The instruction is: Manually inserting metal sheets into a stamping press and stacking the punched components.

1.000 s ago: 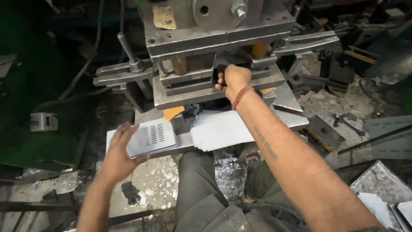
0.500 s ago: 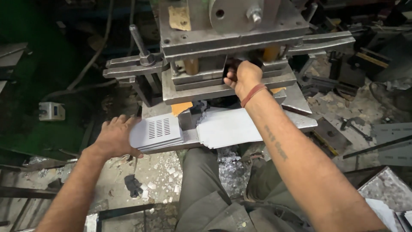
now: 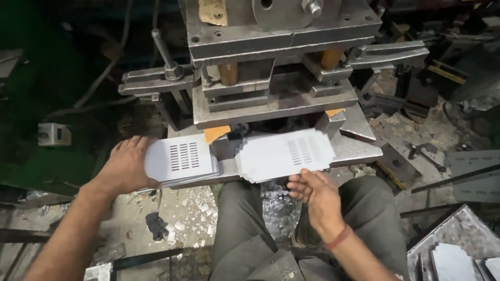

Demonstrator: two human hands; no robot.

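Withdrawn from the press, right hand (image 3: 319,196) holds slotted plate (image 3: 285,154) lengthwise left-right.

You sit in a metal workshop, heavy steel press (image 3: 271,67) before you, punched scrap (image 3: 187,224) littering the grimy floor.

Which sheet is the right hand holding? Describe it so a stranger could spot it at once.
Start at the big grey steel press at the top centre, then drop to its front ledge. The slotted sheet lies right of centre, with the right hand at its lower edge. Unlike the stack of sheets under the left hand, it is a single sheet, blurred in this view.
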